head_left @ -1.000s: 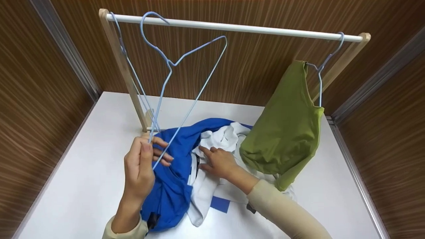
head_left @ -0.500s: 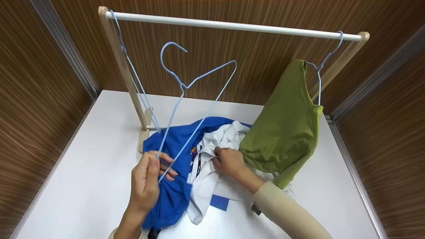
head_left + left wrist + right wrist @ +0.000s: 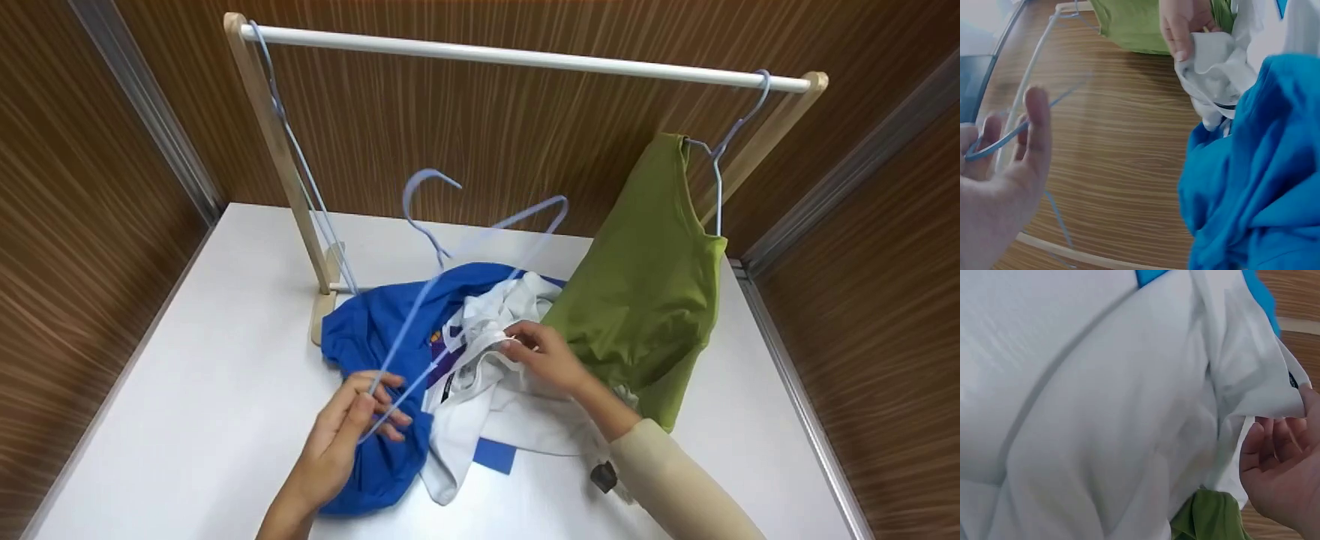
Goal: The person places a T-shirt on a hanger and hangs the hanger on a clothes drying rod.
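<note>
My left hand (image 3: 337, 439) grips one end of a light-blue wire hanger (image 3: 407, 322), its hook and other arm slanting up and away over the clothes. A white shirt (image 3: 455, 450) lies crumpled in the middle of the table. At its neckline, my right hand (image 3: 550, 358) pinches the fabric edge and lifts it a little; a small dark label shows inside. The right wrist view shows the thumb on top of the white cloth and the fingers (image 3: 1283, 441) beneath. Under and left of the shirt is a blue garment (image 3: 375, 322), close to my left hand.
A white rail (image 3: 525, 57) on wooden posts spans the back. On its right end hangs a green sleeveless top (image 3: 645, 292) on a hanger, beside my right forearm. A bare hanger (image 3: 304, 165) hangs at the left post. Wood-grain walls enclose the white table (image 3: 187, 390).
The left hand has brought the hanger down from near the rail, toward the clothes and slightly right. My right hand has gone from touching the white shirt to lifting its neckline edge rightward.
</note>
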A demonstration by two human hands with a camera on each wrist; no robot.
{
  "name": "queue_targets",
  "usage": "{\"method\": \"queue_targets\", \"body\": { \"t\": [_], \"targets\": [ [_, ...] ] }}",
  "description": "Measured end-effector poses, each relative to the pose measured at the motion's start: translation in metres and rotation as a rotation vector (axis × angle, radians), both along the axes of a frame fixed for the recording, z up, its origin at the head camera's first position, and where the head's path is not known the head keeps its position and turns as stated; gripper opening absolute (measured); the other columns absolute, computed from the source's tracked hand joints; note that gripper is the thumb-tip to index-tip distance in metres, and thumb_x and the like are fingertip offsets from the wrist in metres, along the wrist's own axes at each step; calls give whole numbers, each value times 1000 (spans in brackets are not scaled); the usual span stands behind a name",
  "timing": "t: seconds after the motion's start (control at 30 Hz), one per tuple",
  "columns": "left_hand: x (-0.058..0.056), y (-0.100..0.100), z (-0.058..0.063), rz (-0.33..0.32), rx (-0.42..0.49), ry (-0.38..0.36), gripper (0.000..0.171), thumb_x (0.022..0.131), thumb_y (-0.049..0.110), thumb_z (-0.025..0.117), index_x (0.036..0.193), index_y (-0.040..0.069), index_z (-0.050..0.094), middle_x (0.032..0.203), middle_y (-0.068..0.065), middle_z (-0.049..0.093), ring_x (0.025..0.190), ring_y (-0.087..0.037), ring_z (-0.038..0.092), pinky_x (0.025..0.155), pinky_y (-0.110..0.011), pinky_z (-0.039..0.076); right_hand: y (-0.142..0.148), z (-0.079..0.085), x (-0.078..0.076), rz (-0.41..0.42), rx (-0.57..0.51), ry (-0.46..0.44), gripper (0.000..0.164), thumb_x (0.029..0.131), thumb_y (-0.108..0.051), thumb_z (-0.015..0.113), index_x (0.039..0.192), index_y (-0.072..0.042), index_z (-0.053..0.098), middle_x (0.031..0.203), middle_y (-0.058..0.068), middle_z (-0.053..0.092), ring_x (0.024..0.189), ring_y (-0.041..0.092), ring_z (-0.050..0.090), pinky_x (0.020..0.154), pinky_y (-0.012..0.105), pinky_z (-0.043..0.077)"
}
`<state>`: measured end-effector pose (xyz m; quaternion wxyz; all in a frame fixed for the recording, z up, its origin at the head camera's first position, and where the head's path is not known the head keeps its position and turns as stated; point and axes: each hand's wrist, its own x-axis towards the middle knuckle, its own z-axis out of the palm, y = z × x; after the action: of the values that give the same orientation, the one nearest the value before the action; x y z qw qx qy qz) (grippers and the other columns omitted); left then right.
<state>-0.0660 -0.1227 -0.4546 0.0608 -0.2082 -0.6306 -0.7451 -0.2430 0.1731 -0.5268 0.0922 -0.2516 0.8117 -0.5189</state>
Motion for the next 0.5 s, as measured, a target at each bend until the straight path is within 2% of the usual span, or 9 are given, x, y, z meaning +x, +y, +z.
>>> {"method": "queue_targets", "body": {
  "t": [0.13,0.2,0.23,0.37,0.43,0.5],
  "targets": [
    [7,2,-9,-80,-43,-61,26,101,4,22,97,-6,45,127,-27,39,96,-40,56,64,-39,52,4,21,8,-26,-155,-79,17,91,-4,56,103,6,60,84,20,61,74,20,59,62,26,47],
    [10,3,-12,-85,-80,-95,28,101,6,23,104,-4,49,128,-23,40,100,-37,55,64,-36,51,5,31,12,-41,-199,-118,18,90,-2,55,104,9,58,88,24,60,77,22,59,64,26,48],
    [11,3,-13,-85,-91,-120,30,102,8,23,109,-3,50,129,-22,41,102,-37,55,64,-36,51,6,34,12,-50,-205,-131,19,90,-2,55,105,9,58,90,23,60,79,22,59,65,26,48],
    [15,1,-18,-65,-99,-258,38,103,18,22,126,4,49,130,-16,46,111,-32,53,66,-38,50,9,41,13,-76,-211,-151,22,89,-3,57,108,8,58,87,18,60,70,23,54,54,27,46],
    [17,-2,-22,-52,-90,-307,40,103,20,21,125,5,51,128,-14,50,114,-31,52,67,-39,51,10,42,13,-91,-217,-163,23,89,-3,58,109,7,57,83,14,59,65,23,51,49,30,43],
    [19,-5,-26,-44,-84,-321,40,103,18,21,124,4,52,125,-15,53,113,-31,53,67,-40,51,11,42,13,-115,-226,-186,23,88,-3,59,109,7,57,81,11,59,62,23,50,46,30,42]
  ]
}}
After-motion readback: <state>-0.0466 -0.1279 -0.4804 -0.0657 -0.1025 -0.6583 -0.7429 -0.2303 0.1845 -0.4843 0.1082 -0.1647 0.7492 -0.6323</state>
